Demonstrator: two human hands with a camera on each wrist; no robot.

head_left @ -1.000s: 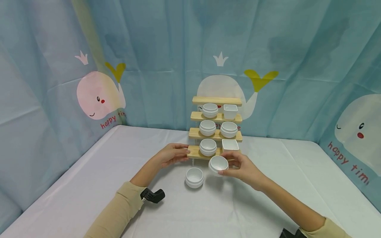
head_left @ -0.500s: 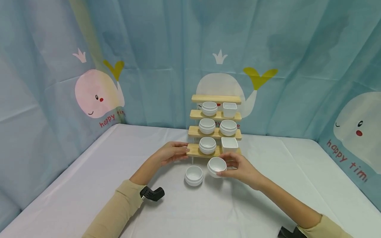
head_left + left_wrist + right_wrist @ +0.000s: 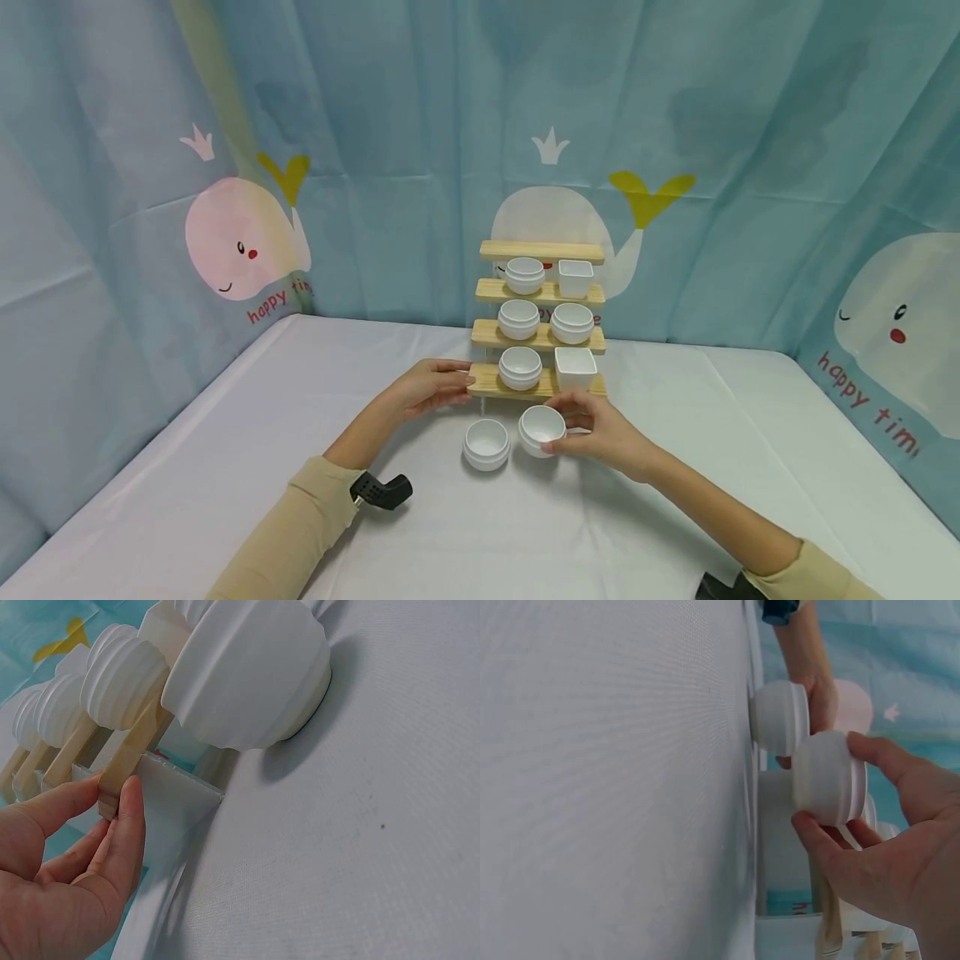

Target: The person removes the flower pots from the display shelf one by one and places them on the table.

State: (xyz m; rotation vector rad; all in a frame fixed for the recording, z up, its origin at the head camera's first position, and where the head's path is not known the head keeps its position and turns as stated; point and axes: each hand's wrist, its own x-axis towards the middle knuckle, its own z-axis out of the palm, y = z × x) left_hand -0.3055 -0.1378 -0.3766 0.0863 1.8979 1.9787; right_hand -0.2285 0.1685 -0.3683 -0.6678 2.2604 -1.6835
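Note:
My left hand (image 3: 429,388) pinches the left end of the lowest wooden board (image 3: 129,759) of a tiered display stand between thumb and fingers. With thumb and fingertips, my right hand (image 3: 600,433) grips a round white bowl (image 3: 542,430) at its sides, mouth up. In the right wrist view this held bowl (image 3: 826,778) hangs a little above the tablecloth. To its left, a matching round bowl (image 3: 486,445) stands on the cloth in front of the stand. The lowest board carries a round bowl (image 3: 520,368) and a square white bowl (image 3: 575,367).
Higher boards (image 3: 487,333) of the stand hold more white bowls, round and square. A white cloth (image 3: 720,483) covers the table. Behind hangs a blue curtain (image 3: 390,242) printed with whales. Black devices (image 3: 382,492) are strapped at both wrists.
My right hand has lowered the round bowl and brought it slightly nearer and to the left, beside the standing bowl. The left hand keeps its place on the board.

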